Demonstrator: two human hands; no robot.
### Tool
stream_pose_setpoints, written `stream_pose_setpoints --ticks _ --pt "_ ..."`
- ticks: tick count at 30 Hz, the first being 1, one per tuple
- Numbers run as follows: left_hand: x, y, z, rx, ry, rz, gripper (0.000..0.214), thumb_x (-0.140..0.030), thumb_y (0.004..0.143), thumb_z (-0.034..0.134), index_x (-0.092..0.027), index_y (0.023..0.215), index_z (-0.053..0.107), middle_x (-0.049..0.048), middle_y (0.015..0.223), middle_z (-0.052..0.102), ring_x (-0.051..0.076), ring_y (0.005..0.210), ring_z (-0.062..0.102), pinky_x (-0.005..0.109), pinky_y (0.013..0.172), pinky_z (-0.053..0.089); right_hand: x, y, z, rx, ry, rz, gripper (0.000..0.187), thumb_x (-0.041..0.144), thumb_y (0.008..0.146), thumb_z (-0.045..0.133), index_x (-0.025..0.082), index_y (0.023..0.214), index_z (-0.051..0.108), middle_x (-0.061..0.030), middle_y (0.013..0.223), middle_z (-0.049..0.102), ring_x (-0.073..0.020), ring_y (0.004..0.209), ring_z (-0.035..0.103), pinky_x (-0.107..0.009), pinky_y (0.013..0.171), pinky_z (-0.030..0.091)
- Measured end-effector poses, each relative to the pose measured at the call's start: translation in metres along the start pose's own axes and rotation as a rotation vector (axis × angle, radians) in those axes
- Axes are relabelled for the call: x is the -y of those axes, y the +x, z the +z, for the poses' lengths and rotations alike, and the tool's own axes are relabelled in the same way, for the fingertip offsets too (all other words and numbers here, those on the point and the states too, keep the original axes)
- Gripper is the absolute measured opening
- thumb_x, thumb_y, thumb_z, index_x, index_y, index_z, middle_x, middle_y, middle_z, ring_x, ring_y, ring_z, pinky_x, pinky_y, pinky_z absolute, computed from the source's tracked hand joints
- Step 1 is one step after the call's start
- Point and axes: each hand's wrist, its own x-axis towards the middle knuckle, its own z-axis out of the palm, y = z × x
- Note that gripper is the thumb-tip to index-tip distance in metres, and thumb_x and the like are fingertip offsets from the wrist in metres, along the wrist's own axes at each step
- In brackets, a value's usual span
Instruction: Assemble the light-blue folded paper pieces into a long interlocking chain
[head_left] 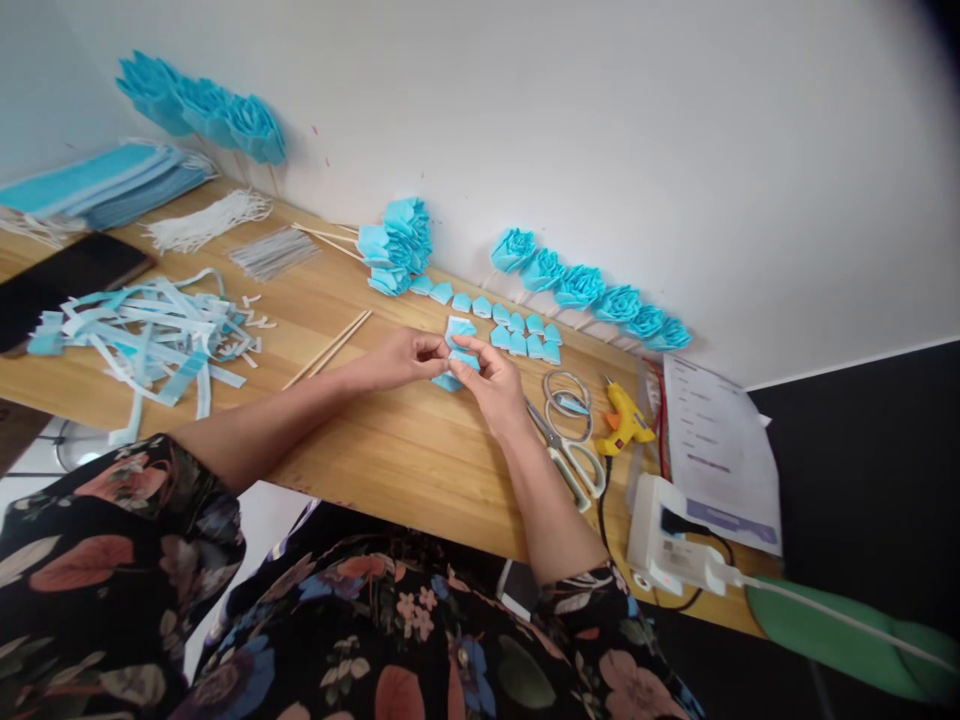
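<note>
Both hands meet over the middle of the wooden table (390, 450). My left hand (401, 360) and my right hand (491, 385) pinch the same small piece of blue fabric (459, 330), with their fingers closed on its edges. Part of the piece shows below the fingers, near the table top. Just behind the hands lies a row of folded blue petals (517, 335). Two wooden skewers (330, 348) lie to the left of my left hand.
Finished blue fabric roses (592, 290) line the wall, more (202, 105) at the far left. White scissors (570, 455), a tape ring (568, 392), a yellow glue gun (624, 420), a paper sheet (712, 440) and a white power strip (667, 545) lie to the right. Cut strips (150, 335) and stacked face masks (97, 185) sit left.
</note>
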Motion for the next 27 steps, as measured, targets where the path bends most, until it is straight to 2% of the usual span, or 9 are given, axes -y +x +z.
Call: stream_pose_setpoints --ticks 4,7,12,16,19,23,27 --pt "-0.002 0.000 0.001 0.013 -0.002 0.016 0.026 -0.040 0.080 0.067 -0.015 0.076 0.061 -0.0020 0.067 0.056 0.010 0.062 0.048 0.024 0.061 0.037 0.001 0.000 -0.003 -0.040 -0.022 -0.036 0.037 0.046 0.078 0.075 0.024 0.108 0.075 -0.0016 0.089 0.071 -0.0171 0.082 0.063 -0.032 0.078 0.052" --pt "-0.003 0.000 0.001 0.023 0.002 0.008 0.025 -0.039 0.078 0.067 -0.015 0.074 0.061 -0.0031 0.065 0.054 0.010 0.061 0.045 0.023 0.059 0.035 0.003 0.001 -0.007 -0.035 -0.040 -0.038 0.038 0.049 0.083 0.070 0.024 0.110 0.075 -0.0006 0.082 0.067 -0.0156 0.077 0.058 -0.031 0.074 0.050" --pt "-0.008 -0.002 0.001 0.045 0.028 0.005 0.028 -0.041 0.080 0.066 -0.015 0.071 0.060 -0.0033 0.064 0.052 0.010 0.061 0.045 0.023 0.060 0.035 0.003 0.001 -0.009 0.022 -0.044 -0.035 0.046 0.048 0.076 0.077 0.026 0.117 0.072 0.0002 0.087 0.064 -0.0145 0.076 0.056 -0.030 0.073 0.048" --pt "-0.014 -0.004 0.002 0.077 0.023 0.012 0.033 -0.046 0.086 0.061 -0.015 0.077 0.064 -0.0012 0.069 0.056 0.011 0.066 0.048 0.024 0.063 0.038 0.005 0.000 -0.006 -0.049 -0.044 -0.081 0.041 0.046 0.079 0.074 0.027 0.116 0.071 0.0001 0.088 0.062 -0.0145 0.078 0.056 -0.030 0.074 0.048" --pt "-0.012 -0.003 0.006 0.090 0.020 0.000 0.034 -0.048 0.083 0.065 -0.015 0.076 0.063 -0.0008 0.070 0.056 0.012 0.067 0.049 0.025 0.063 0.038 0.007 -0.001 -0.005 -0.070 -0.035 -0.090 0.040 0.044 0.079 0.073 0.028 0.115 0.071 -0.0001 0.089 0.062 -0.0150 0.081 0.057 -0.030 0.076 0.049" --pt "-0.007 -0.002 0.012 0.048 -0.009 0.005 0.035 -0.048 0.081 0.067 -0.016 0.070 0.058 -0.0024 0.065 0.051 0.010 0.063 0.044 0.024 0.060 0.036 0.007 -0.002 -0.002 -0.049 -0.030 -0.079 0.041 0.045 0.079 0.073 0.028 0.116 0.071 0.0000 0.088 0.063 -0.0152 0.081 0.057 -0.031 0.076 0.050" --pt "-0.007 -0.002 0.011 0.068 -0.017 0.027 0.033 -0.042 0.079 0.069 -0.016 0.066 0.053 -0.0046 0.062 0.043 0.009 0.059 0.038 0.023 0.057 0.032 0.002 -0.002 -0.001 -0.028 0.005 -0.070 0.042 0.046 0.079 0.073 0.028 0.118 0.072 0.0009 0.084 0.063 -0.0142 0.076 0.056 -0.030 0.072 0.049"
